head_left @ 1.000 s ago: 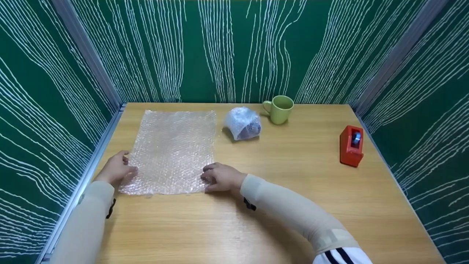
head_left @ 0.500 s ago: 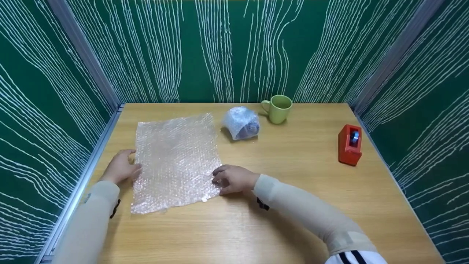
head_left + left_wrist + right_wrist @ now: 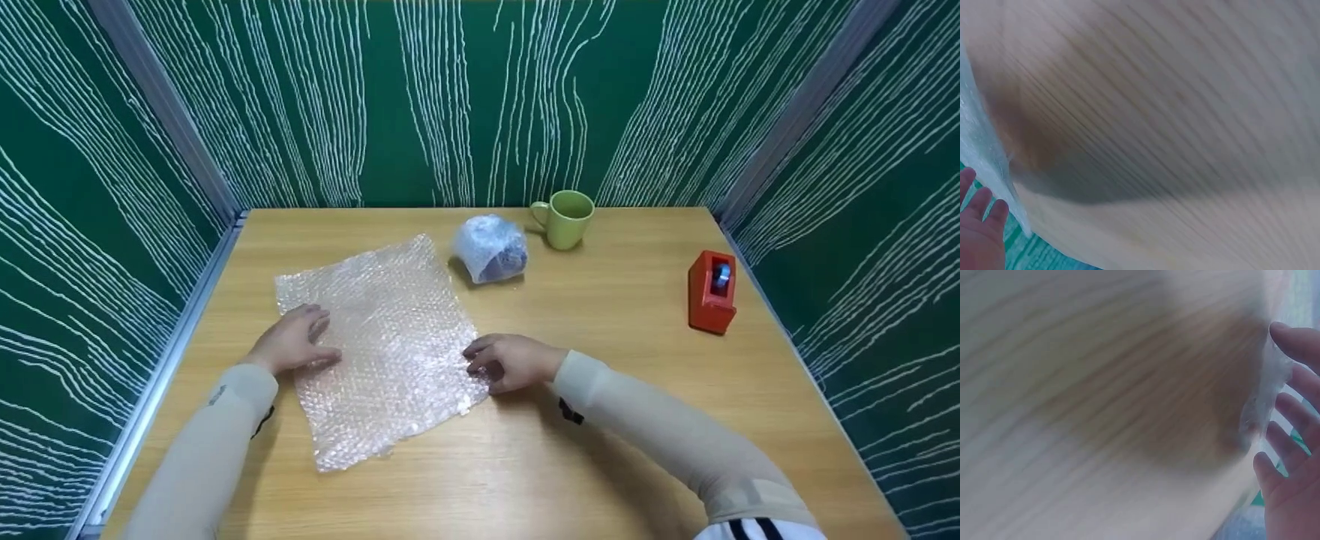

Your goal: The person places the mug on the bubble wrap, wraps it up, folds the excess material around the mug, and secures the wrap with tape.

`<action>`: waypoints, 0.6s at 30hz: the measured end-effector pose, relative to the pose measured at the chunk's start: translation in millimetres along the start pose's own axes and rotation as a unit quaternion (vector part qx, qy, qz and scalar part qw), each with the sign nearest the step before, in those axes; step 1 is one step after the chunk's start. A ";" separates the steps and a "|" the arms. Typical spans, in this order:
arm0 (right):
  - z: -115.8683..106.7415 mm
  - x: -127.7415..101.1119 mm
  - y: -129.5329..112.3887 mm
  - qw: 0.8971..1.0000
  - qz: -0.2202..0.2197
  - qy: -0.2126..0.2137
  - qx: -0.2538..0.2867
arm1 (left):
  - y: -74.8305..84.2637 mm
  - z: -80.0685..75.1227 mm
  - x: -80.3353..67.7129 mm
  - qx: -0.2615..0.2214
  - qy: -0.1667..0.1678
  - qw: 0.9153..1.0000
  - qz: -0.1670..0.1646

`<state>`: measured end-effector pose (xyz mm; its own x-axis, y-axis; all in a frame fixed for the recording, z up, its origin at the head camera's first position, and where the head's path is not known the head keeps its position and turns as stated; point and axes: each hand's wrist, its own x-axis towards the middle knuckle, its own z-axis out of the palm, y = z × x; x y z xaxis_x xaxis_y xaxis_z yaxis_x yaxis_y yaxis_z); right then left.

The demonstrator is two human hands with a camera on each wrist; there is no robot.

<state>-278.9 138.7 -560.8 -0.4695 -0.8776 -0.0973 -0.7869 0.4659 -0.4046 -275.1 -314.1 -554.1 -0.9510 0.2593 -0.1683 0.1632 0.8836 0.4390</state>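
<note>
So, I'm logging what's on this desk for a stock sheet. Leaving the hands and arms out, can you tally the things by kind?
Bubble wrap sheet: 1
Wrapped bundle: 1
Green mug: 1
Red tape dispenser, its roll counted with it: 1
Total: 4

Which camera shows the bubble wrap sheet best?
The head view: nearly the whole sheet shows, the left hand covering some. The left wrist view catches just a strip, the right wrist view just an edge.
</note>
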 end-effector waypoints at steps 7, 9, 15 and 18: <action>-9.1 -18.9 11.9 1.000 0.012 0.001 -0.027 | 10.5 10.1 6.6 -0.001 -0.038 0.999 0.025; -10.9 -22.5 16.7 0.999 0.012 0.006 -0.035 | 12.4 11.5 6.0 -0.001 -0.043 0.999 0.033; -17.5 -32.7 25.7 0.998 0.038 0.023 -0.041 | 27.0 11.1 6.7 0.023 -0.045 0.996 0.067; -17.5 -35.4 26.4 0.995 0.072 0.042 -0.055 | 33.5 12.6 7.4 0.027 -0.042 0.995 0.081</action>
<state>-290.1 184.0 -552.1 -0.6086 -0.7904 -0.0695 -0.7461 0.5999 -0.2889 -273.3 -277.7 -551.8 -0.8859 0.4301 -0.1738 0.3290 0.8467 0.4182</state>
